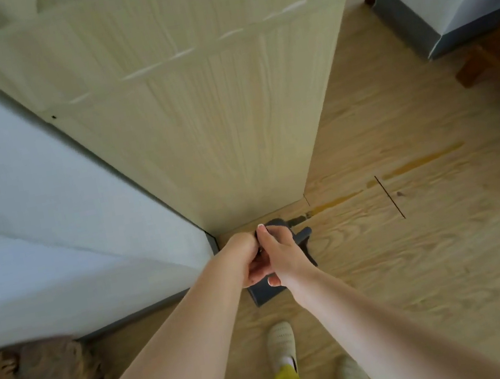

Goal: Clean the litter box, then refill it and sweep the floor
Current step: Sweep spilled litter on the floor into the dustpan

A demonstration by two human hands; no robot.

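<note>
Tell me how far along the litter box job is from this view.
Done: cannot tell; no litter box shows here. In hand: both hands, left hand and right hand, are curled together on a dark grey tool that reaches the wooden floor beside the pale cabinet, possibly a dustpan. Left: any sweeping here; the blurred floor shows no litter I can make out.

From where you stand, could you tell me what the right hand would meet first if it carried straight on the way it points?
Probably the pale wooden cabinet. The right hand, gripping a dark grey tool together with the left hand, points forward towards the cabinet's base; depth is unclear, so it might meet the floor first.
</note>
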